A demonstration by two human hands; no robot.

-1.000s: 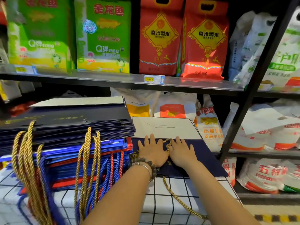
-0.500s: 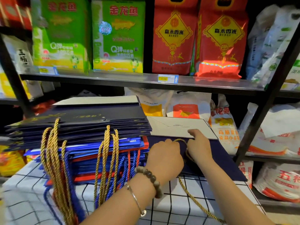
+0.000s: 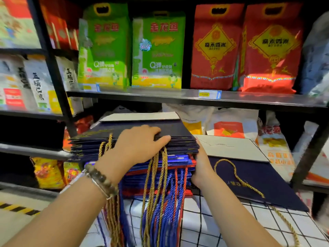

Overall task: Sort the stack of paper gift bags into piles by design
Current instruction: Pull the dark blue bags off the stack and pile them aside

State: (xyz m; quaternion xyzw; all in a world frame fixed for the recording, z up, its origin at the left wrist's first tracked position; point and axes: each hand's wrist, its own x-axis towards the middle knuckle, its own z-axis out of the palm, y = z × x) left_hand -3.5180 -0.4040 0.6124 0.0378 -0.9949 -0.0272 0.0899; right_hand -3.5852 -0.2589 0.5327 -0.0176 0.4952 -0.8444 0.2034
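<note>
The stack of paper gift bags (image 3: pixel 179 138) sits mid-desk, navy bags on top and blue-and-red ones (image 3: pixel 179 164) beneath. Their gold, blue and red cord handles (image 3: pixel 156 202) hang off the front edge toward 6 o'clock. The left hand (image 3: pixel 137 143) lies palm-down on the top navy bag, fingers spread loosely and nearly straight toward 2 o'clock and thumb against the front edge, holding nothing that can be seen. A beaded bracelet (image 3: pixel 101 177) circles its wrist. The right hand (image 3: pixel 201 166) presses against the stack's 3 o'clock side where navy meets blue. Its fingers are hidden behind the bags, so I cannot tell whether it grips them. At 3 to 4 o'clock from the stack, a single navy bag (image 3: pixel 258 175) lies flat on the checked desk (image 3: pixel 222 229), pale base (image 3: pixel 229 147) toward 12 o'clock and gold cord (image 3: pixel 236 177) looped across it. At 12 o'clock a shelf (image 3: pixel 160 95) carries green packs (image 3: pixel 158 50) and red packs (image 3: pixel 215 50).
</note>
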